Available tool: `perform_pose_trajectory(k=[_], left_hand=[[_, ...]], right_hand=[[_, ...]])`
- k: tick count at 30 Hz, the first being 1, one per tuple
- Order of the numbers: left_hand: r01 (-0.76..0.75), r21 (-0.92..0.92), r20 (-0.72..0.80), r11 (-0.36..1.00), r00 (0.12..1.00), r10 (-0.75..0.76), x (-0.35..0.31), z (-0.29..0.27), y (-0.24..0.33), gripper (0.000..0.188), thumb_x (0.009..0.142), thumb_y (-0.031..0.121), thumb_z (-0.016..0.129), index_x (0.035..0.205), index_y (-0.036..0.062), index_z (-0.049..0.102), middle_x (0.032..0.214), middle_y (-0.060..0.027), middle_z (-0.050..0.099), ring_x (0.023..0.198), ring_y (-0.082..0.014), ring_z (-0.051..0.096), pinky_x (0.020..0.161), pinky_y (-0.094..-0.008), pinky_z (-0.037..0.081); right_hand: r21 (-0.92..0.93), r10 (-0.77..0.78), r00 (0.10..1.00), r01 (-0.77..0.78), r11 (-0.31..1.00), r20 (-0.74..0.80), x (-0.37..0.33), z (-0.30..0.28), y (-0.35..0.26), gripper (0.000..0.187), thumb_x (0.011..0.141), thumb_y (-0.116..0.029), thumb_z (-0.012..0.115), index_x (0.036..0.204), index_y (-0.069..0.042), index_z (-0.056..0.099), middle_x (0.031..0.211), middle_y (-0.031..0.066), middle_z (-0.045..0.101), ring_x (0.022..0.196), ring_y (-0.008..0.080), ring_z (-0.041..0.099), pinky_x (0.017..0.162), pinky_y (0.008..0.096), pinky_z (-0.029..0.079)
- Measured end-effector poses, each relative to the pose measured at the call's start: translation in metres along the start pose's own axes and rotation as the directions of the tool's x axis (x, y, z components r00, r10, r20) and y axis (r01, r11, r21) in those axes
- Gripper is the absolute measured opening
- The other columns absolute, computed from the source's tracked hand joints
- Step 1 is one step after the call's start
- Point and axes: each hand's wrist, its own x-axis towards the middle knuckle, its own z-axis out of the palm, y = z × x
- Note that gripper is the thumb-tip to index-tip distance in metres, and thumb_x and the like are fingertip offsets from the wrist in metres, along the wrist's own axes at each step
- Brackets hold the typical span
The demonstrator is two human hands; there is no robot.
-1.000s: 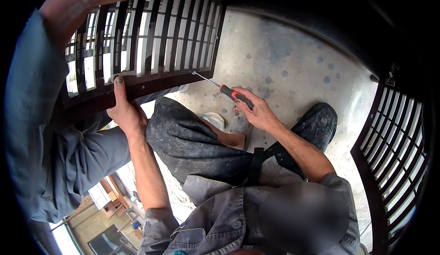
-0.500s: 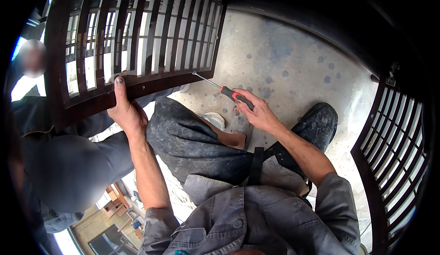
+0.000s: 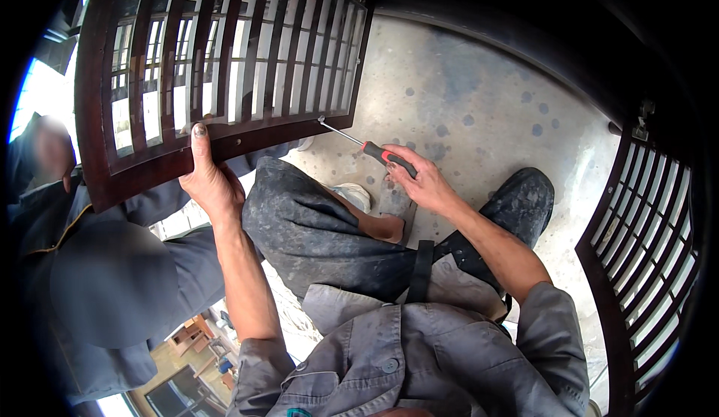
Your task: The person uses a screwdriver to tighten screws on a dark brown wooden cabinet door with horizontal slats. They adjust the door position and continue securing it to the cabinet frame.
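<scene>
A dark wooden door panel (image 3: 180, 151) with slats and glass stands swung outward at the upper left. My left hand (image 3: 213, 185) grips its lower rail, with the thumb on the near face and the fingers hidden behind. In my right hand (image 3: 422, 182) is a screwdriver (image 3: 382, 155) with a black and red handle. Its metal shaft slants up and left to the rail near the panel's right corner. A small bright piece shows at the tip, where I cannot tell whether it is a screw.
A second slatted door (image 3: 629, 267) hangs at the right, with a hinge (image 3: 642, 117) at its top. Stained concrete floor (image 3: 464, 95) lies between the doors, below a dark cabinet edge. Another person (image 3: 112, 282) is close by at the left. My bent knees (image 3: 307, 222) are under my arms.
The view has shifted slightly. The other person at the left has moved a little, and a hand there now shows lower. My hands keep their holds on the panel and the screwdriver.
</scene>
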Motion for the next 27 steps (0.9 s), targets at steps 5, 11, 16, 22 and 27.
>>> perform_pose_trajectory(k=[5,11,16,22,27], left_hand=[[0.011,0.012,-0.02,1.0,1.0,-0.011,-0.001,0.001,0.001,0.027,0.089,0.015,0.072,0.11,-0.0016,0.064,0.101,-0.0069,0.067,0.086,-0.0121,0.064,0.077,-0.0264,0.055],[0.013,-0.001,-0.005,1.0,1.0,-0.013,-0.001,0.001,0.001,0.03,0.089,0.014,0.073,0.113,-0.0019,0.063,0.103,-0.0082,0.068,0.088,-0.0129,0.065,0.079,-0.027,0.056],[0.013,-0.017,0.0,1.0,1.0,-0.012,-0.001,0.0,0.0,0.032,0.089,0.015,0.073,0.114,-0.0021,0.063,0.104,-0.0093,0.068,0.09,-0.0143,0.065,0.082,-0.0286,0.056],[0.009,-0.012,0.014,1.0,1.0,-0.008,-0.001,0.002,0.001,0.034,0.089,0.014,0.073,0.117,-0.0016,0.061,0.107,-0.0087,0.066,0.093,-0.0146,0.064,0.084,-0.03,0.055],[0.011,-0.011,0.009,1.0,1.0,-0.011,0.0,0.001,0.001,0.035,0.088,0.014,0.073,0.118,-0.0012,0.061,0.106,-0.0078,0.066,0.092,-0.0143,0.064,0.083,-0.0301,0.055]], right_hand=[[0.082,-0.004,1.0,0.006,0.997,-0.017,-0.005,-0.002,0.005,0.038,0.1,-0.009,0.052,0.138,-0.009,0.049,0.1,0.0054,0.061,0.094,0.0147,0.067,0.076,0.0281,0.051],[0.012,0.015,1.0,-0.015,1.0,0.018,-0.005,-0.001,0.0,0.038,0.1,-0.009,0.052,0.139,-0.012,0.049,0.1,0.006,0.061,0.095,0.0154,0.067,0.073,0.0287,0.051],[0.018,0.01,1.0,-0.01,1.0,0.012,-0.004,0.0,0.004,0.039,0.101,-0.01,0.052,0.139,-0.013,0.048,0.104,0.0064,0.06,0.094,0.015,0.067,0.071,0.0282,0.05],[0.068,0.027,1.0,-0.028,0.997,0.011,-0.001,-0.002,0.007,0.038,0.101,-0.011,0.052,0.139,-0.012,0.048,0.109,0.0064,0.057,0.094,0.0159,0.067,0.07,0.0282,0.051],[0.02,0.003,1.0,-0.003,1.0,0.013,-0.001,-0.003,0.003,0.038,0.101,-0.011,0.052,0.139,-0.011,0.049,0.107,0.0067,0.057,0.093,0.0172,0.068,0.072,0.0292,0.052]])
